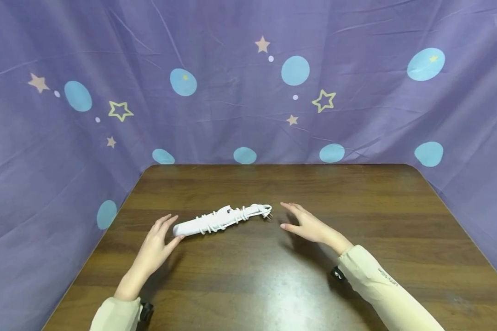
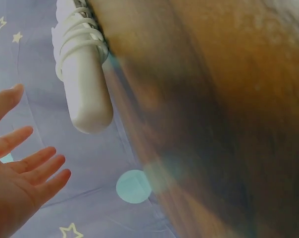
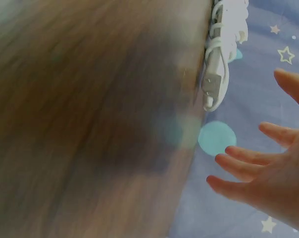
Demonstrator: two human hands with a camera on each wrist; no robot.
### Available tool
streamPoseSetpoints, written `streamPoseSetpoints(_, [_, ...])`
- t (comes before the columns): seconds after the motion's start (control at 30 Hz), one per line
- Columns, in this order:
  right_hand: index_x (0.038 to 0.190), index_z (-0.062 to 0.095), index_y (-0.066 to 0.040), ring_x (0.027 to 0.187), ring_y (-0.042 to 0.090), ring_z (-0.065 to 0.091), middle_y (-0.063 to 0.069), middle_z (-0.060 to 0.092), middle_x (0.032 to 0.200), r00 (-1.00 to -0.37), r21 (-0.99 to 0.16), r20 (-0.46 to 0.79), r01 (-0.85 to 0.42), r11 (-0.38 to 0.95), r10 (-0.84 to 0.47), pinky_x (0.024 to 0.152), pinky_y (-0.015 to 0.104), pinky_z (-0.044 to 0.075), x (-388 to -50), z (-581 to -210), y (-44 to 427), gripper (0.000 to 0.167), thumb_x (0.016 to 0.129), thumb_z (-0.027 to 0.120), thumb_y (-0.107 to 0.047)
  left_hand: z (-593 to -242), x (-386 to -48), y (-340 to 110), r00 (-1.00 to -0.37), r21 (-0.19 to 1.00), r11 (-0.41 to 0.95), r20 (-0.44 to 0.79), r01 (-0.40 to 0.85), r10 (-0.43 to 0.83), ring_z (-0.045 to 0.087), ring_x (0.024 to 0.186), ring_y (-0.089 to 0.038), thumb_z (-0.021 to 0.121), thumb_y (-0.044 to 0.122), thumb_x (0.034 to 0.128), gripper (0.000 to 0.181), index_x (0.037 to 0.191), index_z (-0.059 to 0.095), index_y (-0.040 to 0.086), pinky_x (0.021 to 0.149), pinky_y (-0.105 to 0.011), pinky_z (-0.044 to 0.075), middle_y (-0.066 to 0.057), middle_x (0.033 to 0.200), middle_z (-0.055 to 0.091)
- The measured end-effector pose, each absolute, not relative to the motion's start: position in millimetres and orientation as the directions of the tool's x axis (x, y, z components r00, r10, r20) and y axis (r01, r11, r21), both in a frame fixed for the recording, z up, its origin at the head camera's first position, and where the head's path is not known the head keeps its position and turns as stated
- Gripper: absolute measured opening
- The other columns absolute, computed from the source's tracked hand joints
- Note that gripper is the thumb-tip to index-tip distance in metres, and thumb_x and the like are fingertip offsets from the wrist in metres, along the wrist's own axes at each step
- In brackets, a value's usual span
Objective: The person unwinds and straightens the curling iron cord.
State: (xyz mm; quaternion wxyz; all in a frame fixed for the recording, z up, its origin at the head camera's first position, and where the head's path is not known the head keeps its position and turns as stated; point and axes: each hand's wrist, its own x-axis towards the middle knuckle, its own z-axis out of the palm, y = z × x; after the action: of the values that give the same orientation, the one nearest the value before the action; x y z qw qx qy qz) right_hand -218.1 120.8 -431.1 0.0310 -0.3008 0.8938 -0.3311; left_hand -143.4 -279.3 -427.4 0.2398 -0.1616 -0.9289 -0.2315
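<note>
A long white rod-shaped electric appliance (image 1: 199,225), much like a hair straightener, lies slantwise on the brown wooden table (image 1: 248,276). Its white cord (image 2: 82,47) is wound round it several times, and the plug (image 3: 212,84) sits at the right end. My left hand (image 1: 155,248) is beside the smooth rounded left end, thumb and fingers spread; the left wrist view shows a gap between them. Off the plug end, my right hand (image 1: 308,225) hovers over the table with fingers extended and apart from the appliance. Neither hand holds anything.
A purple curtain (image 1: 232,124) with stars and blue ovals hangs behind the table and along its sides. Light-coloured sleeves (image 1: 381,285) cover both forearms, with a dark wrist device (image 1: 338,274) at each cuff. Glare shows on the tabletop near the front.
</note>
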Motion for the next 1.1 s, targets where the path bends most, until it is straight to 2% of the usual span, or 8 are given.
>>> streamPoseSetpoints(0.2, [0.132, 0.037, -0.002, 0.117, 0.035, 0.04, 0.02, 0.041, 0.13, -0.823, -0.683, 0.156, -0.489, 0.542, -0.546, 0.095, 0.046, 0.031, -230, -438, 104, 0.055, 0.086, 0.055, -0.027, -432, -148, -281, -0.835, 0.372, 0.833, 0.52, 0.41, 0.179, 0.048, 0.101, -0.041, 0.07, 0.003, 0.0708, 0.049, 0.115, 0.05, -0.005, 0.082, -0.052, 0.037, -0.026, 0.111, 0.05])
streamPoseSetpoints(0.47, [0.124, 0.042, 0.006, 0.107, 0.039, 0.048, 0.027, 0.051, 0.115, -0.842, -0.806, 0.125, -0.395, 0.442, -0.525, 0.09, 0.044, 0.037, -242, -450, 89, 0.045, 0.086, 0.054, -0.014, -437, -155, -281, -0.873, 0.436, 0.817, 0.462, 0.378, 0.157, 0.05, 0.1, -0.041, 0.068, 0.002, 0.0732, 0.043, 0.112, 0.053, -0.006, 0.082, -0.052, 0.038, -0.025, 0.108, 0.052])
streamPoseSetpoints(0.6, [0.123, 0.041, 0.01, 0.106, 0.042, 0.048, 0.032, 0.049, 0.114, -0.844, -0.864, 0.111, -0.343, 0.37, -0.524, 0.089, 0.046, 0.037, -239, -444, 82, 0.041, 0.086, 0.053, -0.006, -439, -159, -281, -0.894, 0.458, 0.815, 0.422, 0.356, 0.153, 0.05, 0.1, -0.041, 0.068, 0.002, 0.0737, 0.042, 0.112, 0.053, -0.006, 0.083, -0.052, 0.038, -0.025, 0.108, 0.052])
streamPoseSetpoints(0.83, [0.125, 0.04, 0.009, 0.105, 0.04, 0.05, 0.032, 0.049, 0.114, -0.847, -0.873, 0.089, -0.319, 0.368, -0.524, 0.089, 0.043, 0.038, -243, -454, 73, 0.044, 0.085, 0.053, -0.007, -442, -164, -282, -0.918, 0.485, 0.809, 0.365, 0.33, 0.155, 0.051, 0.099, -0.041, 0.066, 0.004, 0.0761, 0.038, 0.111, 0.054, -0.006, 0.082, -0.051, 0.039, -0.026, 0.106, 0.054])
streamPoseSetpoints(1.1, [0.121, 0.04, 0.015, 0.105, 0.039, 0.051, 0.031, 0.049, 0.116, -0.832, -0.868, 0.126, -0.356, 0.346, -0.54, 0.089, 0.042, 0.039, -247, -460, 68, 0.043, 0.085, 0.052, -0.004, -444, -168, -280, -0.933, 0.51, 0.8, 0.319, 0.317, 0.166, 0.053, 0.097, -0.039, 0.065, 0.003, 0.0761, 0.036, 0.109, 0.055, -0.007, 0.081, -0.05, 0.039, -0.026, 0.103, 0.056])
